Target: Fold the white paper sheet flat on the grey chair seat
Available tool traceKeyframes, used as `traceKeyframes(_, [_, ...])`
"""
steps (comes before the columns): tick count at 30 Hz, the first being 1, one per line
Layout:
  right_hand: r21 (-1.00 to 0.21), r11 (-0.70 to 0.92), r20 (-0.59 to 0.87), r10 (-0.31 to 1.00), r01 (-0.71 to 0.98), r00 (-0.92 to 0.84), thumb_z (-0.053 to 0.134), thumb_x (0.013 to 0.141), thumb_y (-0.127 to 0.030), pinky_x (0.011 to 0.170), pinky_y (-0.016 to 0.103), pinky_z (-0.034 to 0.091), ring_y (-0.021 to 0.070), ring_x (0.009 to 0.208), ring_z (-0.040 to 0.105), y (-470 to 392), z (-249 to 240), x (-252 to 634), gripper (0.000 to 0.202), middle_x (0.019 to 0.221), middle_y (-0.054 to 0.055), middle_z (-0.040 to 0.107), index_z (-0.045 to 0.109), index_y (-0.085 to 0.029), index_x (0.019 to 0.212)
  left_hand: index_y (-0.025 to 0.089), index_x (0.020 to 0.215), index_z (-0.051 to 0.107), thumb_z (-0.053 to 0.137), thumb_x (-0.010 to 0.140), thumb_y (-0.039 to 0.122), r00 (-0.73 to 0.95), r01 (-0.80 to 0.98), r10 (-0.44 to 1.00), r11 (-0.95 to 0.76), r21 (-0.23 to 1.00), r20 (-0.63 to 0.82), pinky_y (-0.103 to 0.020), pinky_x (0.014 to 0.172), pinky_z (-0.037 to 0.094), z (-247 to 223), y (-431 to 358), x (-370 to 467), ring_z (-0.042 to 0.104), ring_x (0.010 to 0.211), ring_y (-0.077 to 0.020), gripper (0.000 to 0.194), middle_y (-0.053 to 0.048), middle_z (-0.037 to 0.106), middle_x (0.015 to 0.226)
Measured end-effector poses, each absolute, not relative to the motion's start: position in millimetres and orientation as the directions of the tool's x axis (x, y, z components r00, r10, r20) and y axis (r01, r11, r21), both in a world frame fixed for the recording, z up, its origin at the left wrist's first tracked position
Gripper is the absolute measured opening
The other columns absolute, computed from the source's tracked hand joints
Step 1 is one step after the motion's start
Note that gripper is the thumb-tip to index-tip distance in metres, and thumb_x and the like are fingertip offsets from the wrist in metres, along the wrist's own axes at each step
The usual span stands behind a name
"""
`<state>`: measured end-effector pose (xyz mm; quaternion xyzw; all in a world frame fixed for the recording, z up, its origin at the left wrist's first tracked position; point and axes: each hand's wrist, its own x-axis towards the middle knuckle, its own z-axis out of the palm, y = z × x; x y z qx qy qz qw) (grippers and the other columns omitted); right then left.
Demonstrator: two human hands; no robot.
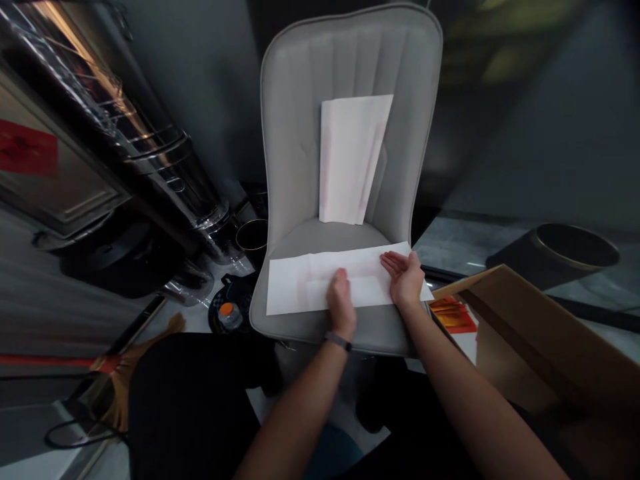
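Observation:
A long white folded sheet of paper (287,287) lies across the seat of a grey chair (350,47), with fold lines and a faint pink tint showing through. My left hand (341,303), slightly blurred, rests edge-down near the middle of the sheet, fingers pointing forward and gripping nothing visible. Over the sheet's right end is my right hand (406,277), its fingers stretched out to the left and its palm partly turned up. A second white folded paper (353,160) leans upright against the backrest.
An open cardboard box (530,333) with orange-red printed items (454,315) stands at the right. Behind it is a dark bin (555,257). Left of the chair are an orange-capped jar (230,315), a broom (117,393) and plastic-wrapped shiny panels (150,153).

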<state>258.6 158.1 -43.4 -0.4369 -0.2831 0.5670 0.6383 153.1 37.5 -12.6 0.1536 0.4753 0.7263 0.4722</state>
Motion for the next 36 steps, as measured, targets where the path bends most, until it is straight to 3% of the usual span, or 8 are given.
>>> traceKeyframes(6, [-0.901, -0.022, -0.122, 0.971, -0.432, 0.205, 0.051, 0.089, -0.074, 0.089, 0.040, 0.064, 0.0228, 0.086, 0.078, 158.4, -41.7, 253.0, 0.061, 0.087, 0.010, 0.077, 0.070, -0.017, 0.082, 0.010, 0.119, 0.071, 0.040, 0.095, 0.038, -0.798, -0.377, 0.549, -0.134, 0.916, -0.249, -0.043, 0.122, 0.041, -0.3, -35.6, 25.8, 0.057, 0.142, -0.0278, 0.048, -0.024, 0.061, 0.148])
traceKeyframes(11, [-0.963, 0.015, -0.054, 0.968, -0.271, 0.244, 0.054, 0.086, -0.071, 0.086, 0.044, 0.063, 0.0264, 0.087, 0.078, 152.1, -24.4, 256.6, 0.056, 0.087, 0.011, 0.078, 0.070, -0.017, 0.081, 0.015, 0.111, 0.075, 0.046, 0.097, 0.039, -0.815, -0.184, 0.570, -0.081, 0.980, -0.106, -0.050, 0.123, 0.039, 16.0, -55.0, 3.1, 0.061, 0.137, -0.0281, 0.040, -0.018, 0.073, 0.132])
traceKeyframes(14, [-0.997, 0.023, -0.002, 0.938, -0.067, 0.348, 0.058, 0.084, -0.059, 0.094, 0.044, 0.058, 0.0286, 0.099, 0.075, 148.2, -12.6, 285.9, 0.044, 0.094, 0.011, 0.078, 0.072, -0.018, 0.086, 0.021, 0.109, 0.078, 0.069, 0.089, 0.036, -0.656, -0.016, 0.754, -0.054, 0.998, 0.031, -0.049, 0.128, 0.032, 25.5, -45.5, 21.1, 0.059, 0.140, -0.0283, 0.027, -0.011, 0.073, 0.134])
traceKeyframes(16, [-0.996, -0.018, 0.015, 0.924, 0.083, 0.383, 0.060, 0.083, -0.052, 0.098, 0.045, 0.054, 0.0305, 0.106, 0.072, 146.2, -7.4, 310.1, 0.038, 0.098, 0.012, 0.078, 0.074, -0.018, 0.089, 0.023, 0.122, 0.076, 0.074, 0.089, 0.036, -0.343, 0.314, 0.919, -0.084, 0.946, 0.195, -0.048, 0.129, 0.029, 28.9, -33.6, 34.3, 0.050, 0.147, -0.0283, 0.036, -0.009, 0.063, 0.149])
traceKeyframes(20, [-0.927, -0.159, -0.054, 0.953, 0.339, 0.298, 0.077, 0.068, -0.040, 0.091, 0.044, 0.054, 0.0330, 0.095, 0.073, 150.7, -4.4, 337.3, 0.031, 0.089, 0.012, 0.078, 0.076, -0.016, 0.089, 0.024, 0.158, 0.048, 0.060, 0.102, 0.049, 0.269, 0.846, 0.948, -0.317, 0.429, 0.172, -0.060, 0.129, 0.023, 21.4, -4.0, 40.0, 0.020, 0.162, -0.0348, 0.062, -0.012, 0.030, 0.173])
traceKeyframes(25, [-0.818, -0.228, -0.151, 0.971, 0.528, 0.185, 0.081, 0.068, -0.032, 0.078, 0.038, 0.056, 0.0294, 0.084, 0.074, 170.5, -2.9, 335.5, 0.033, 0.087, 0.011, 0.078, 0.077, -0.014, 0.095, 0.027, 0.163, 0.040, 0.048, 0.106, 0.056, 0.388, 0.907, 0.921, -0.388, 0.161, 0.034, -0.062, 0.127, 0.024, 12.6, 21.2, -11.7, 0.022, 0.161, -0.0383, 0.064, -0.012, 0.031, 0.172])
traceKeyframes(32, [-0.745, -0.143, -0.185, 0.983, 0.652, 0.004, 0.084, 0.073, -0.034, 0.069, 0.030, 0.051, 0.0234, 0.077, 0.071, 171.8, 5.2, 312.8, 0.031, 0.082, 0.006, 0.076, 0.079, -0.016, 0.097, 0.025, 0.145, 0.062, 0.052, 0.104, 0.050, 0.331, 0.916, 0.941, -0.337, 0.218, 0.065, -0.058, 0.126, 0.030, 33.5, 22.8, -35.6, 0.040, 0.154, -0.0345, 0.049, -0.011, 0.048, 0.163])
traceKeyframes(36, [-0.707, -0.086, -0.153, 0.988, 0.702, -0.033, 0.085, 0.075, -0.036, 0.075, 0.032, 0.050, 0.0246, 0.082, 0.070, 168.4, 7.2, 295.4, 0.044, 0.084, 0.006, 0.074, 0.077, -0.015, 0.112, 0.021, 0.154, 0.051, 0.047, 0.107, 0.041, 0.337, 0.890, 0.933, -0.359, 0.280, 0.127, -0.055, 0.127, 0.030, 25.7, 31.3, 27.3, 0.032, 0.158, -0.0340, 0.051, -0.013, 0.039, 0.169])
